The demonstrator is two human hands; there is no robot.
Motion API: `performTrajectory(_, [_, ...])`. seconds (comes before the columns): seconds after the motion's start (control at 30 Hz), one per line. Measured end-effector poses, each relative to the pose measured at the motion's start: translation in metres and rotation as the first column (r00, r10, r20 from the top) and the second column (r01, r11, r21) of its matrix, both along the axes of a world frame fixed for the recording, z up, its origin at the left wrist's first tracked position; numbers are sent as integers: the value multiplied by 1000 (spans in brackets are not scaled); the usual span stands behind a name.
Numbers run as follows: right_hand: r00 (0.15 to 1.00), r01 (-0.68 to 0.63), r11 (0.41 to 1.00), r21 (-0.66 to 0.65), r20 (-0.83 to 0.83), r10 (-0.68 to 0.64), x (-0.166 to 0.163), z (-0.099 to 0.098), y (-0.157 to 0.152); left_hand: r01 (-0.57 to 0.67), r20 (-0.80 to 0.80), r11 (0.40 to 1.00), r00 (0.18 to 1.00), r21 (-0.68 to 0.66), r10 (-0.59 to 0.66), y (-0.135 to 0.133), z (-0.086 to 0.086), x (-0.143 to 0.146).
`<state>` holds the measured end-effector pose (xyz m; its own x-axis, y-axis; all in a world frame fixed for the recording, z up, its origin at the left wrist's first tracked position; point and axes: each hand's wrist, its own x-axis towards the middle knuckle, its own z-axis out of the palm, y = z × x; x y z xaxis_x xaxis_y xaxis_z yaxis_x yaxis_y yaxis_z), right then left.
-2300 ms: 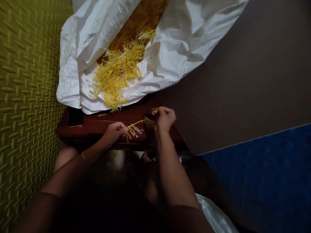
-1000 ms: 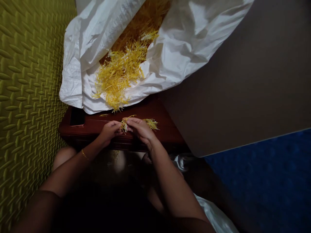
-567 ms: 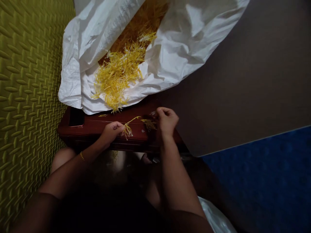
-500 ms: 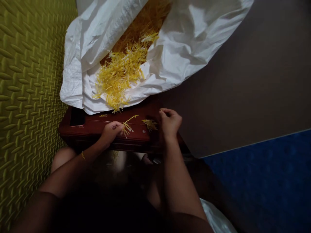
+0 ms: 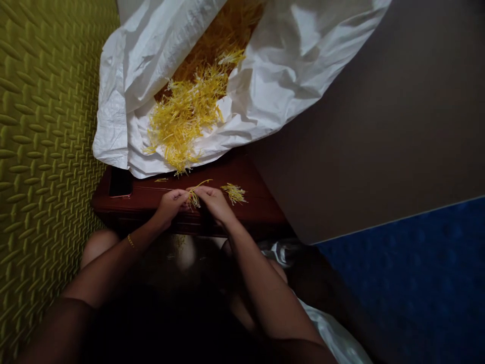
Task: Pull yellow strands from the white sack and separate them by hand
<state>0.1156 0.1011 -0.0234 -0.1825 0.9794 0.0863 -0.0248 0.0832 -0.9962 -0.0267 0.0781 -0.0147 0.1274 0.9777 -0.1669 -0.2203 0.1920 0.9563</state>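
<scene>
The left hand [image 5: 171,206] and right hand [image 5: 214,201] meet over the dark red wooden tabletop [image 5: 261,215], pinching a small tuft of thin yellow strands [image 5: 193,198] between their fingers. Just beyond the right hand lies a loose bundle of strands [image 5: 234,193]; farther off, a crumpled white woven sack [image 5: 113,136] holds a yellow heap [image 5: 182,124].

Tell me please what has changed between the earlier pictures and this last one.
The right hand moved left, away from the small yellow bunch, and now meets the left hand at the yellow strands that the left hand holds. The left hand stayed nearly in place. The white sack and the yellow pile look unchanged.
</scene>
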Motion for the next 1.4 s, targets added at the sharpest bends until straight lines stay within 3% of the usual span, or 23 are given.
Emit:
performTrajectory(0.2, [986, -52, 994, -93, -166, 36, -2, 5, -3, 10, -7, 1000, 1000, -4, -10, 1, 2, -3])
performTrajectory(0.5, [981, -26, 992, -120, -195, 3, 0, 4, -2, -12, 3, 1000, 1000, -4, 12, 0, 3, -1])
performTrajectory(0.73, [962, 157, 986, -58, -216, -166, -12, -3, 6, 1, -94, 986, 995, 168, 15, 4, 0, 4])
performTrajectory(0.8, [918, 352, 936, -1, -195, -345, 2, -4, 17, 15, -118, 982, 993, 186, 7, 1, 3, 7])
performTrajectory(0.9, [724, 689, 703, 178, -110, -681, 47, -2, 34, 55, -111, 978, 993, 202, -33, -6, 7, 10])
performTrajectory(0.93, [650, 736, 614, 284, -42, -759, 64, -2, 38, 55, -96, 979, 995, 197, -37, -8, 8, 10])
performTrajectory(0.97, [588, 731, 561, 389, 59, -807, 79, -1, 41, 42, -76, 983, 997, 180, -29, -8, 8, 9])
performTrajectory(1.0, [542, 700, 554, 450, 170, -823, 91, -2, 42, 20, -55, 988, 998, 150, -12, -8, 8, 8])
performTrajectory(1.13, [430, 544, 671, 504, 519, -739, 102, -7, 37, -46, 14, 999, 999, -6, 46, -1, 4, -1])
performTrajectory(1.23, [402, 486, 644, 590, 503, -765, 85, -6, 29, -58, 30, 998, 998, -37, 59, 2, 4, -3])
performTrajectory(1.3, [512, 453, 651, 609, 419, -749, 67, -1, 23, -62, 35, 997, 997, -34, 63, 2, 5, -2])
performTrajectory(1.33, [608, 426, 690, 585, 380, -697, 58, 1, 20, -63, 38, 997, 997, -31, 65, 2, 6, -1])
performTrajectory(1.4, [810, 324, 824, 464, 314, -496, 38, 3, 12, -81, 39, 997, 996, -21, 81, 1, 6, 1])
